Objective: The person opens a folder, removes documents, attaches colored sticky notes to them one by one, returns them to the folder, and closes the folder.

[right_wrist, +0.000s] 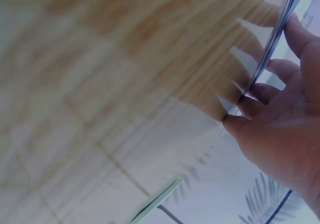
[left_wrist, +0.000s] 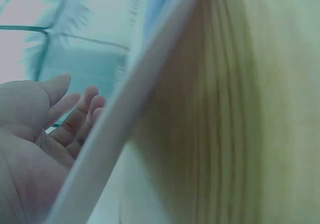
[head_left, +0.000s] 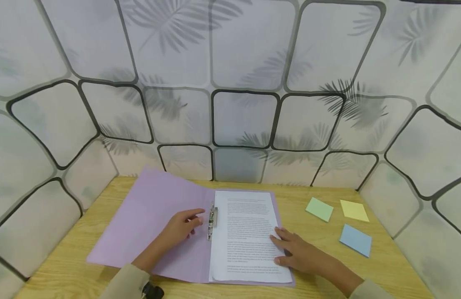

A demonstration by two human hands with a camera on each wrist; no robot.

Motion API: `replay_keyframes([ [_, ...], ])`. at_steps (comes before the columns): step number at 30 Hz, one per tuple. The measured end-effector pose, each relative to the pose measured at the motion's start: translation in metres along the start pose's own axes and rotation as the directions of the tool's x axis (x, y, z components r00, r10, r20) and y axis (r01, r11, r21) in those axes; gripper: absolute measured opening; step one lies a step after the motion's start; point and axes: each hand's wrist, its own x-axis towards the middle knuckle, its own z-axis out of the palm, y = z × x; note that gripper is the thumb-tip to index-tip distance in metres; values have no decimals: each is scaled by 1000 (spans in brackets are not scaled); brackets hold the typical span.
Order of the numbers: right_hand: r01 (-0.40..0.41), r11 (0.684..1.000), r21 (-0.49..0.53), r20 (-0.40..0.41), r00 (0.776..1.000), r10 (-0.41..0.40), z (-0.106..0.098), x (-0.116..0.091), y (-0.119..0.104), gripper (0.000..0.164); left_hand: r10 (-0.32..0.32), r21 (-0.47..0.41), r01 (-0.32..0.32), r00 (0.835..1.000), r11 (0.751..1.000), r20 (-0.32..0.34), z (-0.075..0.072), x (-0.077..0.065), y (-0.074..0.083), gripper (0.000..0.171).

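An open purple folder [head_left: 136, 220] lies on the wooden table, with printed sheets [head_left: 249, 207] on its right side. A metal lever clip [head_left: 212, 222] stands along the fold, at the sheets' left edge. My left hand [head_left: 178, 229] hovers over the left cover, its loosely bent fingers beside the clip and holding nothing. In the left wrist view that hand [left_wrist: 35, 134] shows behind the blurred pale edge of the cover. Fingers spread, my right hand [head_left: 299, 253] rests on the sheets' right edge. In the right wrist view the right hand [right_wrist: 285, 114] touches that edge with its fingertips.
To the right of the folder lie a green sticky note pad [head_left: 319, 209], a yellow pad [head_left: 354, 210] and a blue pad [head_left: 356, 240]. Patterned white walls [head_left: 241, 120] enclose the wooden table [head_left: 312, 191] at the back and both sides.
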Motion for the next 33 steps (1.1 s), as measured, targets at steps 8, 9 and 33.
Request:
replay_keyframes([
  [8,-34,999,17,14,999,34,-2,-2,-3,75,-75,-87,70,996,994,-49,-18,-68,18,44],
  [9,-36,999,19,14,999,36,-2,-2,-3,75,-99,-103,92,993,990,-66,-18,-77,18,44],
  [33,10,1000,3,-8,1000,-10,1,0,3,78,-417,-205,373,873,905,-254,-23,-157,-24,69],
])
